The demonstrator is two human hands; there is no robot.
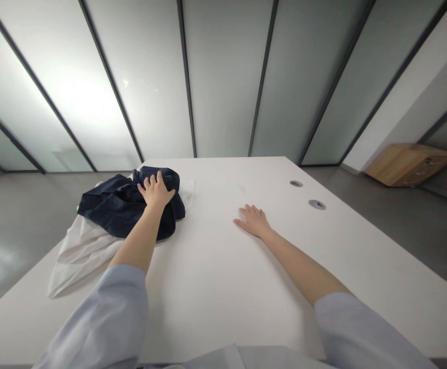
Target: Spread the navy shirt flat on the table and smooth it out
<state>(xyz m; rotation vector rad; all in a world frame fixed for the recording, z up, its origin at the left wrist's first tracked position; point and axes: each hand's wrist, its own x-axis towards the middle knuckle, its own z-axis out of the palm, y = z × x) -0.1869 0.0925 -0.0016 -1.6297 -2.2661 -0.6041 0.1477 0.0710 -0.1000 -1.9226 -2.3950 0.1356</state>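
A crumpled dark navy cloth garment lies in a heap on the left side of the white table. Under it spreads a white cloth, whose folds reach toward the table's left edge; a bit of white also shows at the heap's right. My left hand rests on top of the navy garment with its fingers spread. Flat on the bare tabletop, right of the middle, lies my right hand, fingers apart and holding nothing. What kind of garments these are, I cannot tell.
Two round cable holes, a far one and a nearer one, sit near the table's right edge. Behind the table stands a frosted glass partition with dark frames. A wooden drawer cabinet is on the floor at the far right.
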